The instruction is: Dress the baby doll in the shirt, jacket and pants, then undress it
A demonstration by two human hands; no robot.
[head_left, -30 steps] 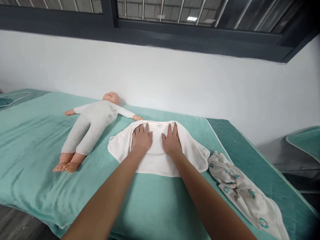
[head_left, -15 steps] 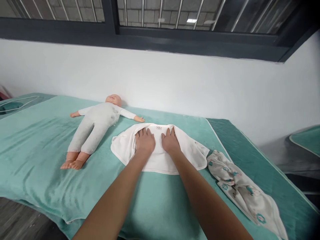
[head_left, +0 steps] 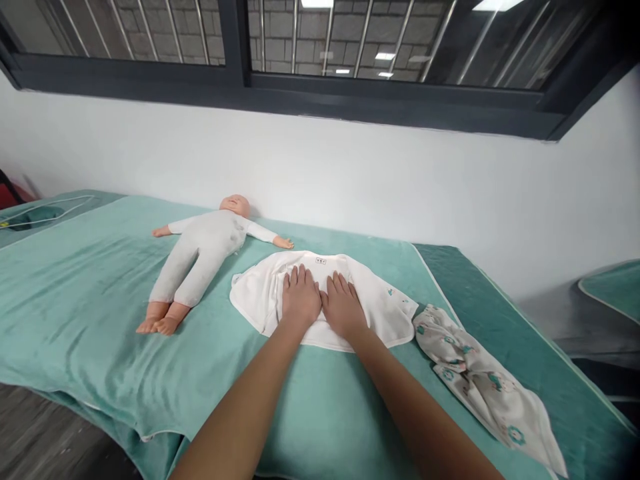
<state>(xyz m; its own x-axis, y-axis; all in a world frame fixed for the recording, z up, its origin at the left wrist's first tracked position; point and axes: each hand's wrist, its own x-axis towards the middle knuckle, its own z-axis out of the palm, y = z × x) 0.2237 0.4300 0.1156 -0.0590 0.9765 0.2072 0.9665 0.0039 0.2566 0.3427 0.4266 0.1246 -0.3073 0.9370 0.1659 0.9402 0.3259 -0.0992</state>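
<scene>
A white baby garment [head_left: 377, 300] with a small label at its neck edge lies spread on the green sheet [head_left: 320, 407]. My left hand [head_left: 301, 297] rests flat on its middle, fingers stretched away from me. Beside it my right hand [head_left: 344, 307] also lies flat on the cloth, open, the two thumbs close together. Left of the garment a baby doll [head_left: 207, 243] in a white suit lies on its back, arms spread and feet bare. To the right, a printed baby garment [head_left: 480, 373] lies crumpled, touching or nearly touching the white one.
A white wall [head_left: 350, 180] stands behind the padded surface, below a dark window frame [head_left: 390, 97] with metal bars. A darker green cover [head_left: 505, 320] lies along the right side. The sheet hangs over the front left edge above a dark floor [head_left: 45, 433].
Both hands have slid down from near the neck edge toward the middle of the white garment and moved closer together. The folded-in edges by the fingers now lie flatter. The camera view has shifted slightly.
</scene>
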